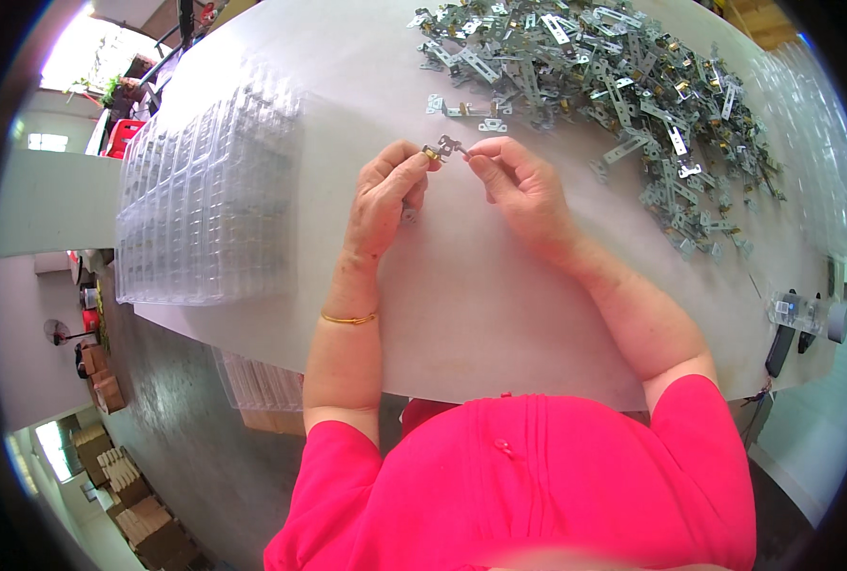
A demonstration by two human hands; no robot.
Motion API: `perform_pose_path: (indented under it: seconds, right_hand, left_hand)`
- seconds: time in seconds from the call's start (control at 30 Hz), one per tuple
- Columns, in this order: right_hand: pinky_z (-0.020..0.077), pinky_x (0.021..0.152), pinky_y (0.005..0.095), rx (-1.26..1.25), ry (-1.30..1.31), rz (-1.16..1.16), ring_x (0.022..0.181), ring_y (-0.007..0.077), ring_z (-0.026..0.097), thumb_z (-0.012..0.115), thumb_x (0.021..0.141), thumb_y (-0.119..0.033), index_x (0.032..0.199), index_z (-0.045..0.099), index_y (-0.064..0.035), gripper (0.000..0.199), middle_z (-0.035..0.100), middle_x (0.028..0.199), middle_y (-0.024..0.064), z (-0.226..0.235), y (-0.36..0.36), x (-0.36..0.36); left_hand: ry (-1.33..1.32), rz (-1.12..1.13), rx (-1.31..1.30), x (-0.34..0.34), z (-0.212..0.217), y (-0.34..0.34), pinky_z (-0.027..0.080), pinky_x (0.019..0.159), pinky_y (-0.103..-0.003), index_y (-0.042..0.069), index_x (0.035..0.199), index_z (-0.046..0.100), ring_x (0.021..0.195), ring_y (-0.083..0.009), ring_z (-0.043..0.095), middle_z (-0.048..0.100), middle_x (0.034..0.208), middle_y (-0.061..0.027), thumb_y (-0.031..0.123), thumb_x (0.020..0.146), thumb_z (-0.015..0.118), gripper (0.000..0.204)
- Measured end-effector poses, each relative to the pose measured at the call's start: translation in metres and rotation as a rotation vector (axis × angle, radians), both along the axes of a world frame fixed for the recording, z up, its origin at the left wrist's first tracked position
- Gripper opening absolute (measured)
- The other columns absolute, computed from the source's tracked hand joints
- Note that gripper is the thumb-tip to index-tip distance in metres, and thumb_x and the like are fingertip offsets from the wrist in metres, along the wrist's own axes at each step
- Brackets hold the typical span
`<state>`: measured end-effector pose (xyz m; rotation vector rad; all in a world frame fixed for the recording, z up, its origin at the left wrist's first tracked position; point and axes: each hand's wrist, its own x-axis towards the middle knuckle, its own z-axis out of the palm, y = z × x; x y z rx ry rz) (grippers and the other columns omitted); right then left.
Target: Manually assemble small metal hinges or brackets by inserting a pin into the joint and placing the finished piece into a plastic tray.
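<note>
Pink sleeves frame the near edge, and beyond them both hands meet over the white table [500,314]. Left hand [384,200] and right hand [519,186] each pinch an end of a small metal bracket [445,147], its long axis running left to right; its brass-coloured end sits at the left fingertips. Left of the bracket lie stacked clear plastic trays [205,200]; beyond and right of it, a heap of metal brackets [623,86], details hard to make out

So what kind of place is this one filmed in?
Probably a small factory assembly bench: a big pile of metal brackets, stacked clear plastic trays, and cardboard boxes on the floor.
</note>
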<state>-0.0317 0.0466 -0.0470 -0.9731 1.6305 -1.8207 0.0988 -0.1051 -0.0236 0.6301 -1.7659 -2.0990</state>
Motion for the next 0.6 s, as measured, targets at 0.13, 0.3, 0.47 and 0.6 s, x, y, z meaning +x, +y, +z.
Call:
perform_pose_path:
  seconds: [0.13, 0.3, 0.47, 0.6]
  right_hand:
    - [0.0388, 0.054, 0.0233, 0.04, 0.035, -0.006, 0.061, 0.0034, 0.046, 0.064, 0.1, -0.018, 0.103, 0.066, -0.0064, 0.012, 0.054, 0.069, -0.0042, -0.002, 0.0, 0.0]
    - [0.0409, 0.055, 0.0242, 0.094, 0.117, -0.035, 0.061, 0.004, 0.048, 0.064, 0.1, -0.017, 0.102, 0.065, -0.0053, 0.012, 0.057, 0.07, -0.0022, -0.002, 0.001, 0.001]
    - [0.0433, 0.056, 0.0245, 0.099, 0.022, -0.003, 0.064, 0.005, 0.052, 0.061, 0.102, -0.016, 0.108, 0.063, -0.0051, 0.012, 0.059, 0.073, -0.0014, 0.001, 0.003, 0.001]
    - [0.0457, 0.057, 0.0241, 0.132, -0.209, 0.053, 0.067, 0.0063, 0.056, 0.057, 0.104, -0.018, 0.109, 0.063, -0.005, 0.015, 0.061, 0.078, -0.0006, 0.014, 0.003, 0.0]
  left_hand:
    - [-0.018, 0.009, -0.093, 0.001, -0.003, -0.001, 0.032, 0.053, -0.02, 0.002, 0.094, 0.063, 0.06, -0.0037, 0.039, 0.048, 0.068, 0.0047, 0.02, 0.102, 0.055, 0.02]
    - [-0.016, 0.065, -0.351, 0.001, 0.001, 0.006, 0.033, 0.056, -0.021, 0.003, 0.089, 0.064, 0.064, -0.0041, 0.041, 0.048, 0.07, 0.0055, 0.017, 0.099, 0.06, 0.018]
    - [-0.054, 0.035, -0.483, 0.0, 0.005, 0.011, 0.038, 0.059, -0.025, 0.001, 0.088, 0.062, 0.066, -0.0071, 0.043, 0.05, 0.07, 0.0029, 0.015, 0.098, 0.061, 0.017]
    - [-0.072, 0.014, -0.542, 0.002, 0.0, 0.009, 0.037, 0.058, -0.027, 0.001, 0.088, 0.062, 0.064, -0.0083, 0.041, 0.049, 0.068, -0.0002, 0.013, 0.096, 0.062, 0.015]
